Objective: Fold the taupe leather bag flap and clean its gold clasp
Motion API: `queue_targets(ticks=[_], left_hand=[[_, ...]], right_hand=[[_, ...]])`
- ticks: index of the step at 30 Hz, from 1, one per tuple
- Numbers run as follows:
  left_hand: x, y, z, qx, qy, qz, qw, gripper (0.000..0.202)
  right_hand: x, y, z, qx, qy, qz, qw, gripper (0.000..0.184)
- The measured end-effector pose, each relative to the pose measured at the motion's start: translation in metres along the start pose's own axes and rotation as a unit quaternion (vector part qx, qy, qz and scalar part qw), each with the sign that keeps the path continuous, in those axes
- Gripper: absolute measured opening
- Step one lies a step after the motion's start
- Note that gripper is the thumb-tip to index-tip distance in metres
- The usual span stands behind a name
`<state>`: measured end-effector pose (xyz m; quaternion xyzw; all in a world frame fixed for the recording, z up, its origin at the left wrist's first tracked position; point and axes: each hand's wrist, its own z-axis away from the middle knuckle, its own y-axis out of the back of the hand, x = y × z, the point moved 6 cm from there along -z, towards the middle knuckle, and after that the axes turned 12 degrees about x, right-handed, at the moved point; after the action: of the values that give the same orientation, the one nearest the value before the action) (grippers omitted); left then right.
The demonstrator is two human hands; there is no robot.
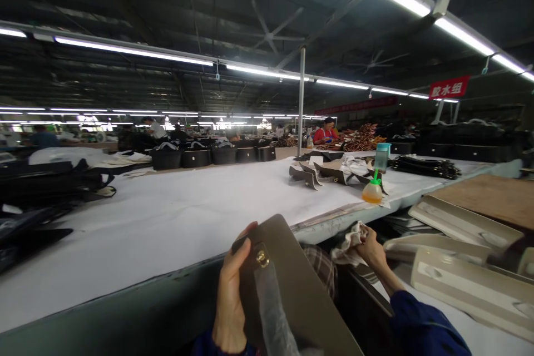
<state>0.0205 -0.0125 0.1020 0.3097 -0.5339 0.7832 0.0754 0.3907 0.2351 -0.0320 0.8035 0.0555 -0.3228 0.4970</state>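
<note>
My left hand point(232, 295) grips the upper left edge of a grey-brown panel point(300, 278), thumb on its face. The panel is tilted, and its lower end runs out of view. Gold-coloured hardware point(262, 258) sits near its top, with a strip of clear plastic film point(273, 306) hanging below it. Off to the right, my right hand point(371, 247) is closed on a crumpled whitish cloth point(349, 243), apart from the panel. Plaid fabric point(321, 267) shows between the panel and the cloth.
A white-covered table point(167, 222) stretches ahead. On it are curved dark pieces point(334, 169), a squeeze bottle point(372, 192) of amber liquid and a blue-lidded bottle point(381, 158). Beige panels point(471, 272) are stacked at right, black items point(45, 189) at left. A person in red point(325, 133) is farther back.
</note>
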Motion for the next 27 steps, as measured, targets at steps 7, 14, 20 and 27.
queue_targets(ticks=[7, 14, 20, 27], left_hand=[[0.003, 0.007, -0.018, 0.044, 0.042, 0.049, 0.997, 0.042], [0.008, 0.008, -0.021, 0.022, -0.017, 0.027, 0.999, 0.039], [0.019, 0.010, -0.007, -0.006, -0.102, -0.025, 0.994, 0.049], [0.023, 0.008, 0.001, 0.008, -0.139, -0.055, 0.989, 0.045]], right_hand=[[-0.007, 0.018, -0.014, 0.011, 0.068, 0.010, 0.998, 0.030], [-0.016, 0.024, -0.018, 0.049, 0.060, 0.030, 0.997, 0.036], [-0.019, 0.025, -0.021, 0.007, 0.089, 0.038, 0.995, 0.038], [-0.016, 0.028, -0.027, -0.016, 0.070, 0.051, 0.996, 0.031]])
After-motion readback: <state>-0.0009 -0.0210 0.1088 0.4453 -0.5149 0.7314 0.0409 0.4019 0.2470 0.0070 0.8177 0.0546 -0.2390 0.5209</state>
